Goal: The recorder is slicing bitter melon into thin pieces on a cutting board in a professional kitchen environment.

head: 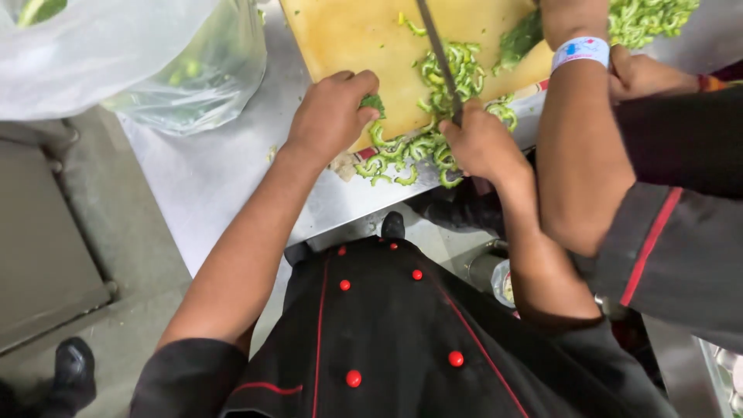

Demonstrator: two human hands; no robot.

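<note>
Knife: the knife (438, 54) is lying over the yellow cutting board (348, 39), its handle hidden inside the right hand (481, 143) at the board's near edge, its tip running out past the top of the view.
Knife direction: the long axis is running from the near edge of the board toward its far edge, leaning a little to the left; the tip is pointing away from the person.
Right hand: it is closing fully around the handle in a fist, knuckles up, probably so the blade is staying steady over the slices.
Left hand: the left hand (331, 116) is curling its fingers down on a small dark green piece of vegetable (374, 102) at the board's near left edge, fingertips tucked under, seemingly to keep them out of the blade's way.
Green slices: curved green slices (433, 116) are piling beside the blade and spilling over the board's near edge onto the steel worktop (209, 178).
Board position: it is sitting close to the worktop's near edge, within easy reach.
Plastic bag: a clear plastic bag (139, 54) with greens is resting at the worktop's left edge.
Other person: another person's forearm with a white wristband (580, 50) is reaching in at the right, toward a further heap of slices (646, 17).
</note>
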